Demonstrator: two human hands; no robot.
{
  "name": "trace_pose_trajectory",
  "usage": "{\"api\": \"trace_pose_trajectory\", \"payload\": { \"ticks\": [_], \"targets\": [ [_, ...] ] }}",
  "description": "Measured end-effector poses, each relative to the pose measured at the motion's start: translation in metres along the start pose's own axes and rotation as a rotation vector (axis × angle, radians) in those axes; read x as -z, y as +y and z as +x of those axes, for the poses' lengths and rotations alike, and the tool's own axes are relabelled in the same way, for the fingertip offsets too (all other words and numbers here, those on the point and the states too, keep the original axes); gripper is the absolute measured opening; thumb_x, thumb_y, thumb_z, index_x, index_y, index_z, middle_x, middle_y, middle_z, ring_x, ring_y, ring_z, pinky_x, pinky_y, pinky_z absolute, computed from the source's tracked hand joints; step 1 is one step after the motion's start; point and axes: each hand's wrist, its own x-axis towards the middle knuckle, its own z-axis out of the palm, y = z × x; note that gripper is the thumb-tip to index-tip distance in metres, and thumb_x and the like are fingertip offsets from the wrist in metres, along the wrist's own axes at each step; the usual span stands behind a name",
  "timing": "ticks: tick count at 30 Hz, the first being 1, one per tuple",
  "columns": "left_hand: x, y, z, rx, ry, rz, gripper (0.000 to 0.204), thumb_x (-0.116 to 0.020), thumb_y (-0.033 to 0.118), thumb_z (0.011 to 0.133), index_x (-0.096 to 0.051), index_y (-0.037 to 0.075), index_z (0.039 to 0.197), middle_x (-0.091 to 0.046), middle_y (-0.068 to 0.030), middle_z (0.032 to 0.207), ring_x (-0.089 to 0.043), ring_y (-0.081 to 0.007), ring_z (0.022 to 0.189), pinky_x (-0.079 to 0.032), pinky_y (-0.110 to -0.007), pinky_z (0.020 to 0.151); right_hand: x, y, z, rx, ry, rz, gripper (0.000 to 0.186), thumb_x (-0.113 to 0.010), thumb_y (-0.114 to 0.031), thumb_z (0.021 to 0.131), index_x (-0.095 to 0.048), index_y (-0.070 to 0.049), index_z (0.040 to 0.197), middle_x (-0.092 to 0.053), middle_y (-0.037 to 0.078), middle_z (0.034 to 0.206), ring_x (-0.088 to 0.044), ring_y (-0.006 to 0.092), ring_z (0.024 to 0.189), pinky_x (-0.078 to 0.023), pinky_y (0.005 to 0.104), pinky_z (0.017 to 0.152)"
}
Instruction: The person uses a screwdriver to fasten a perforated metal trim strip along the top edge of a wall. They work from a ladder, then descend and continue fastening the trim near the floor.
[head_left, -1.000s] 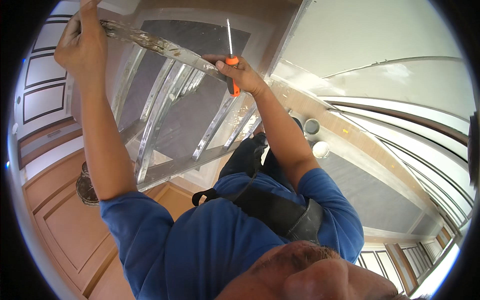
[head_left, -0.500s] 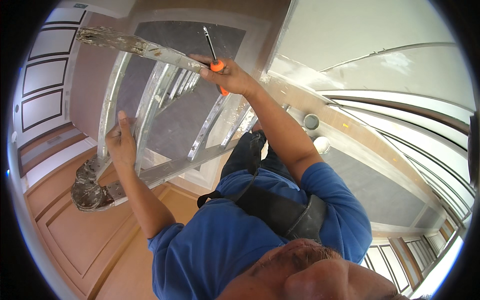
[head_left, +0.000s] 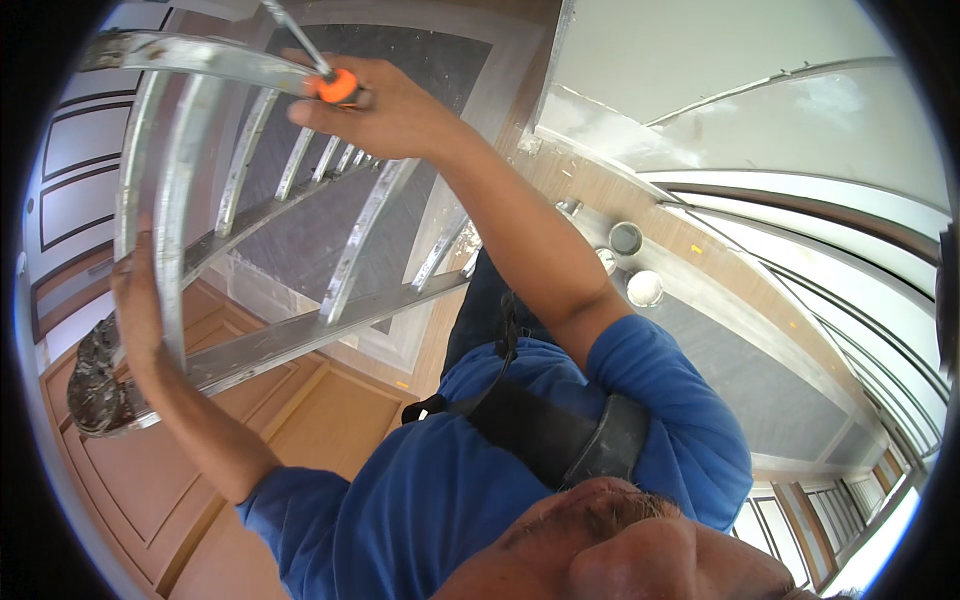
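One paint-spattered silver metal ladder [head_left: 367, 240] slanted across the left half of the view. The right hand [head_left: 375, 105] grasped its far rail [head_left: 240, 62] together with a screwdriver [head_left: 337, 86] with an orange-and-black handle. The left hand [head_left: 140, 300] lay at a rung [head_left: 138, 160] near the ladder's dark, crusted ends; whether its fingers closed round it, I could not tell. A round white bucket [head_left: 648, 301] stood off to the right.

Wide gaps between the rungs [head_left: 363, 240] of the ladder [head_left: 270, 348] leave room for a hand; the left hand [head_left: 142, 305] partly fills the narrow leftmost one. The screwdriver [head_left: 338, 87] juts past the upper rail [head_left: 220, 57].
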Motion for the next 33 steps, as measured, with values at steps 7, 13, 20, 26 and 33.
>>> {"api": "trace_pose_trajectory", "payload": {
  "ticks": [7,13,20,26,33],
  "targets": [
    [-0.074,-0.037,-0.026,0.003,0.023,-0.121,0.062,-0.059,0.056,0.097,-0.064,-0.001,0.121,-0.064,-0.0083,0.101,-0.057,-0.0167,0.094,-0.043,-0.032,0.088,0.052,0.096,-0.036,0.186,0.006,-0.019,0.068,-0.075,-0.044,0.084,-0.059,-0.010,0.141,-0.071,0.017,0.109,-0.069,0.0294,0.099,-0.054,0.0363,0.090],
    [-0.108,-0.048,-0.018,-0.001,0.087,-0.098,0.064,-0.059,0.058,0.096,-0.064,-0.002,0.119,-0.062,-0.0075,0.097,-0.056,-0.0162,0.090,-0.042,-0.031,0.083,0.098,0.153,-0.048,0.195,-0.139,-0.028,0.072,-0.072,-0.042,0.083,-0.055,-0.009,0.145,-0.067,0.019,0.126,-0.065,0.0339,0.116,-0.049,0.0385,0.104],
    [-0.138,-0.059,-0.038,-0.013,0.169,-0.104,0.066,-0.058,0.060,0.095,-0.064,-0.003,0.116,-0.061,-0.0065,0.093,-0.055,-0.0155,0.085,-0.042,-0.031,0.078,0.187,0.258,-0.050,-0.130,-0.385,-0.069,0.064,-0.073,-0.046,0.087,-0.061,-0.012,0.139,-0.071,0.013,0.115,-0.068,0.0223,0.106,-0.055,0.0369,0.089],
    [-0.262,-0.090,-0.050,-0.034,0.221,-0.210,0.068,-0.058,0.062,0.094,-0.063,-0.004,0.114,-0.060,-0.0057,0.089,-0.053,-0.0149,0.080,-0.041,-0.030,0.073,0.186,0.433,-0.072,-0.080,-0.336,-0.141,0.055,-0.072,-0.051,0.089,-0.068,-0.020,0.134,-0.073,0.007,0.102,-0.066,0.0189,0.086,-0.053,0.0330,0.080],
    [-0.393,-0.124,-0.098,-0.061,0.267,-0.317,0.071,-0.058,0.064,0.093,-0.063,-0.005,0.111,-0.058,-0.0048,0.085,-0.052,-0.0142,0.075,-0.040,-0.030,0.068,0.190,0.509,-0.112,-0.161,-0.408,0.104,0.061,-0.072,-0.033,0.095,-0.050,-0.012,0.147,-0.070,0.009,0.117,-0.065,0.0203,0.106,-0.050,0.0346,0.097]
  ]
}}
